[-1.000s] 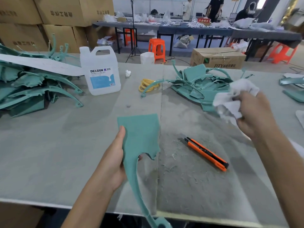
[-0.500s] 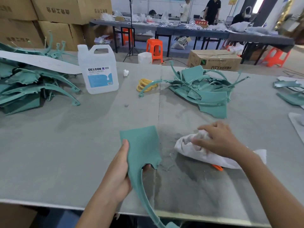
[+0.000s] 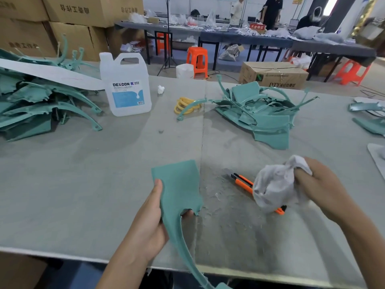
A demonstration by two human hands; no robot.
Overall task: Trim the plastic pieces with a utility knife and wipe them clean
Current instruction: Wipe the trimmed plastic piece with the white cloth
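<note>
A single wide-angle camera, worn on the person's head, looks forward and down across a grey worktable (image 3: 83,184), whose near edge bows along the bottom of the frame. The left hand (image 3: 150,224) at lower centre and the right hand (image 3: 320,190) at lower right — forearms running off the bottom border — sit closest to the lens, large in the frame. The worktable's far edge crosses the upper third; above it the view reaches stacked cardboard boxes (image 3: 73,17) at upper left and a long dark table (image 3: 260,38) across the top, small and distant.
</note>
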